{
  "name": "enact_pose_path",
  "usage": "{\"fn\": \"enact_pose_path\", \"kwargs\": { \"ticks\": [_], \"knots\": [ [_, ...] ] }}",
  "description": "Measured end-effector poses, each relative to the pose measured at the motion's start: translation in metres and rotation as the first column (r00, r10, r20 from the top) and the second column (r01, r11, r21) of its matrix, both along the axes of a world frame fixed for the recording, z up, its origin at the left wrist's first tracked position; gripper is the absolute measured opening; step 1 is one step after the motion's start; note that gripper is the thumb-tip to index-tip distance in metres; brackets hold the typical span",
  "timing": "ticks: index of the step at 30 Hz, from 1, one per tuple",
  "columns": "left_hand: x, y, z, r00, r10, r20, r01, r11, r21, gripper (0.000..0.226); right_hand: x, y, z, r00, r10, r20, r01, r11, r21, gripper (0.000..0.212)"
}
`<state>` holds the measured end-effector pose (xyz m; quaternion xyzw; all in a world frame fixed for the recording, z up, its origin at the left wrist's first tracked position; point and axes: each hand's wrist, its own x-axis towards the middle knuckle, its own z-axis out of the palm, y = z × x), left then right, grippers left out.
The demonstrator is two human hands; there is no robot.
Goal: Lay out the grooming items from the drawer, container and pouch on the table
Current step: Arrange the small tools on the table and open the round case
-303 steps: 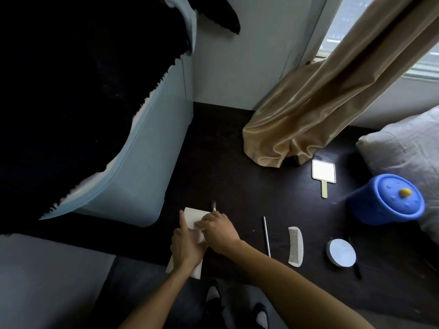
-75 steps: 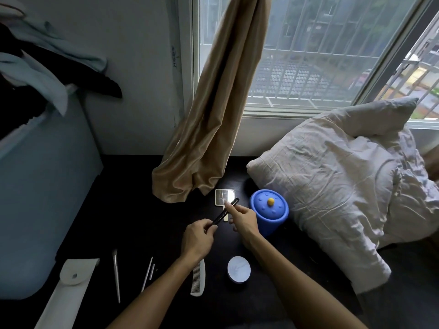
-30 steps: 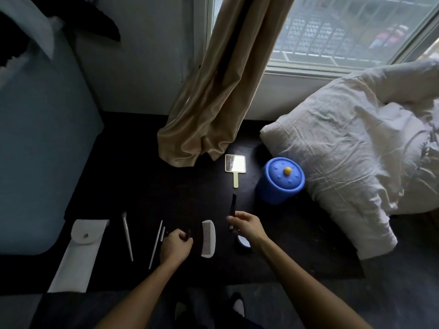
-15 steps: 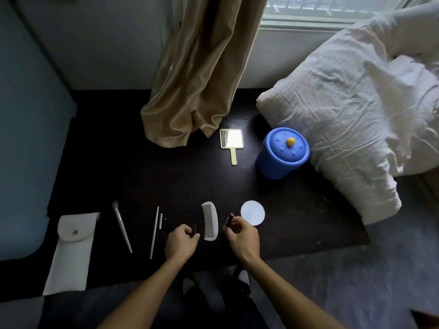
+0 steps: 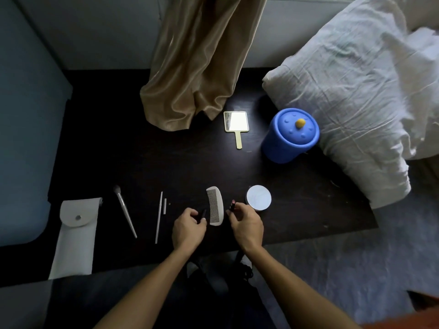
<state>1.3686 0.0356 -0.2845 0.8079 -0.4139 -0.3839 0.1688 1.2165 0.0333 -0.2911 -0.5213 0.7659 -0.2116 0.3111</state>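
Left hand (image 5: pixel 188 227) pinches dark cap (image 5: pixel 203 213); right hand (image 5: pixel 247 224) pinches red-tipped lipstick (image 5: pixel 232 205); white comb (image 5: pixel 215 205) between them, on dark table (image 5: pixel 166 162).

On the counter (image 5: pixel 166 162) are counted one white pouch (image 5: pixel 73 233), one brush (image 5: pixel 124 210), two thin white sticks, namely one long stick (image 5: pixel 158 217) and one short stick (image 5: pixel 164 206), one comb (image 5: pixel 215 206), one round tin (image 5: pixel 259 197), one hand mirror (image 5: pixel 236 122) and one blue container (image 5: pixel 282 148) with one lid (image 5: pixel 292 131). One dark pencil (image 5: pixel 232 205) and one small dark cap (image 5: pixel 203 213) are also counted. One curtain (image 5: pixel 202 55) and one pillow (image 5: pixel 344 91) are seen. Two hands are counted, the left hand (image 5: pixel 188 227) and the right hand (image 5: pixel 247 224).
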Motion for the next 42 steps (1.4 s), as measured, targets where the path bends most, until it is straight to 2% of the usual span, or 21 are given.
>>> {"fn": "enact_pose_path", "kwargs": {
  "ticks": [20, 30, 42],
  "knots": [
    [0.0054, 0.0052, 0.0045, 0.999, 0.032, -0.021, -0.032, 0.999, 0.014, 0.020, -0.0071, -0.0041, -0.0023, 0.993, 0.067, -0.094, -0.054, 0.989, 0.137, 0.022],
    [0.0040, 0.0052, 0.0033, 0.999, 0.006, -0.036, -0.005, 0.999, 0.046, 0.020, -0.0053, -0.0076, -0.0005, 0.978, 0.151, -0.147, -0.129, 0.981, 0.148, 0.023],
    [0.0050, 0.0068, 0.0049, 1.000, 0.004, -0.031, -0.003, 0.999, 0.041, 0.022, -0.0092, -0.0045, -0.0076, 0.980, 0.168, -0.105, -0.145, 0.969, 0.198, 0.020]
  ]
}}
